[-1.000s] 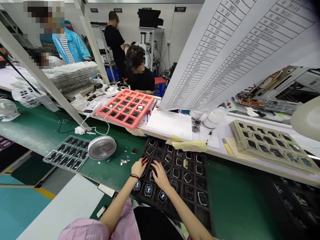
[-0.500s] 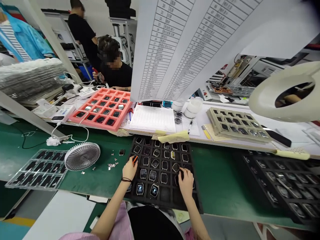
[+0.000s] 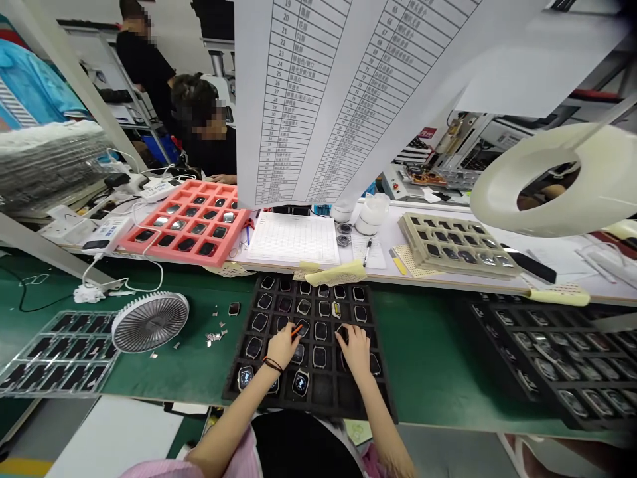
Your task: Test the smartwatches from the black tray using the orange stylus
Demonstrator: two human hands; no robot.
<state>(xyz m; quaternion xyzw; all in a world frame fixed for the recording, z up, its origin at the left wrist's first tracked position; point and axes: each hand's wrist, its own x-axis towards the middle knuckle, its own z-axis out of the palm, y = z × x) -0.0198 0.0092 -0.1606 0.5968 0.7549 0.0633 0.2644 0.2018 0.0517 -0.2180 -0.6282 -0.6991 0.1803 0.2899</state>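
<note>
A black compartment tray [image 3: 326, 390] lies before me, with smartwatch bodies in most of its pockets. My left hand [image 3: 282, 346] is closed around a slim orange tool [image 3: 297, 329], its exact kind unclear, above the middle columns. Beside it sits a tilted smartwatch [image 3: 303, 330]. My right hand [image 3: 356, 349] rests with fingers apart over the right-hand pockets, partly covering a watch under its fingertips; whether it grips that watch is hidden. Near the front edge, a smartwatch [image 3: 300, 383] and another smartwatch [image 3: 245, 378] show lit screens. One watch [image 3: 337, 310] has a yellow piece on it.
Left of the tray are a small fan [image 3: 150, 322], silvery scraps [image 3: 215, 337] and a clear tray of black parts [image 3: 60, 352]. On the shelf stand a pink tray [image 3: 189, 222] and a beige tray [image 3: 458, 245]. Black trays [image 3: 542, 352] are at right; a printed sheet [image 3: 308, 99] hangs ahead.
My left hand has moved right, from the tray's left edge to its middle columns, carrying the orange tool. My right hand has shifted slightly left and spread its fingers. The view has turned a little.
</note>
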